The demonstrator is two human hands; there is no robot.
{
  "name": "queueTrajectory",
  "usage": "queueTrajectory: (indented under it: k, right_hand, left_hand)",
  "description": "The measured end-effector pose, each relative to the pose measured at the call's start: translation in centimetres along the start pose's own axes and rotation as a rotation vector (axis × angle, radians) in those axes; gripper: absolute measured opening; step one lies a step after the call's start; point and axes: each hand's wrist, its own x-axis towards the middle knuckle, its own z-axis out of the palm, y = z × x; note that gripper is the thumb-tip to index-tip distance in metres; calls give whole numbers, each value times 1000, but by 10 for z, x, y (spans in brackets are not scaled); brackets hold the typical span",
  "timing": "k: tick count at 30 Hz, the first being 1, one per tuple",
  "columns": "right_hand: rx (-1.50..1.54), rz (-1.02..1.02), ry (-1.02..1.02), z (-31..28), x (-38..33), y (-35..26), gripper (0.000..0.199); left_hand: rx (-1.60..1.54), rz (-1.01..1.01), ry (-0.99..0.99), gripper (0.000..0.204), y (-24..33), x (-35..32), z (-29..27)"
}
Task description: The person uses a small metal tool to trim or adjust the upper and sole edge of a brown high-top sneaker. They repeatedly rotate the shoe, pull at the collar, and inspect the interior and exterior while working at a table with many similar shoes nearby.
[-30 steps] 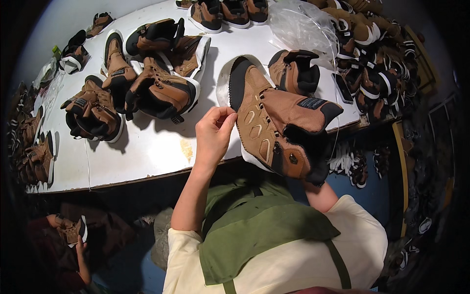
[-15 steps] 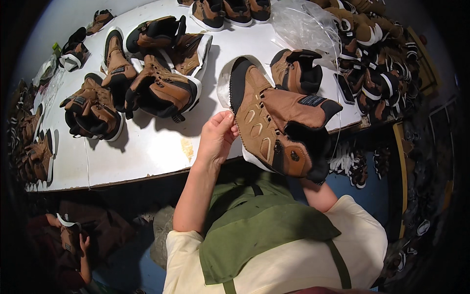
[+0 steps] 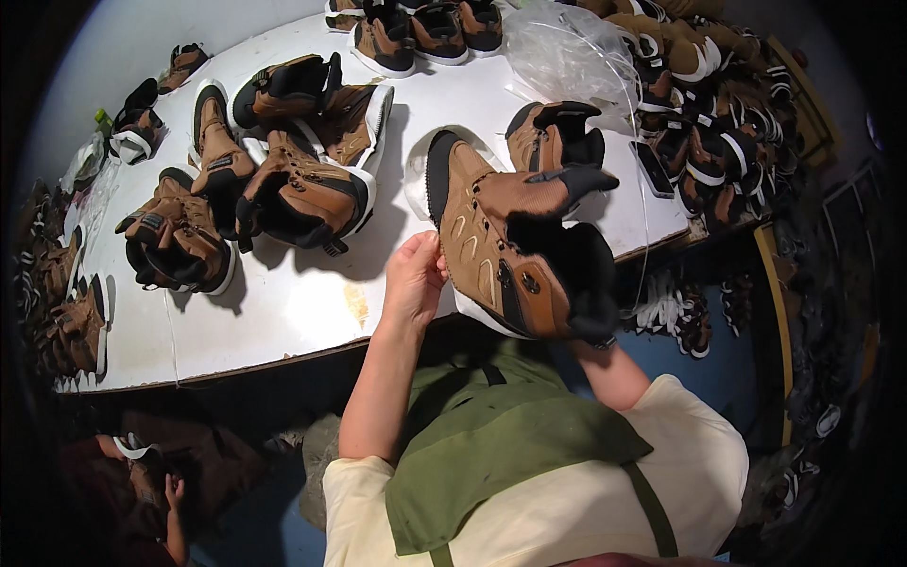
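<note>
A brown and black boot [image 3: 472, 227] is held up over the table's front edge, its toe pointing away from me and its opening toward my right. Along the toe, the pale sole [image 3: 416, 180] stands out from the stitched edge of the upper. My left hand [image 3: 416, 274] is closed in a pinch at the boot's left side, where upper and sole meet; the exact spot gripped is covered by the fingers. My right forearm [image 3: 609, 370] reaches up under the heel end, and the boot hides my right hand and its fingers. Right behind it stands another brown boot [image 3: 557, 142].
Several brown boots [image 3: 302, 189] crowd the left of the white table [image 3: 274, 321], with more shoes [image 3: 439, 33] at the far edge. Crumpled clear plastic [image 3: 567, 52] and a dark phone [image 3: 652, 170] lie right. Shoes pile up [image 3: 718, 142] beyond. Lower left, another person's hands [image 3: 175, 491] hold a shoe.
The boot has tipped, so more of its dark opening shows, and it sits slightly further left in view. My left hand keeps its pinch at the side, a little lower in view.
</note>
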Motion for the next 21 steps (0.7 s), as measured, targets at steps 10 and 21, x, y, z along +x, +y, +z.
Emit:
queueTrajectory:
  k: [10,21]
  right_hand:
    - [-123,26,120,12,11,-5,43]
    - [-389,14,86,-22,3,14,42]
  left_hand:
    - [943,914,51,45,53,-21,40]
    - [857,584,-10,27,73,7,72]
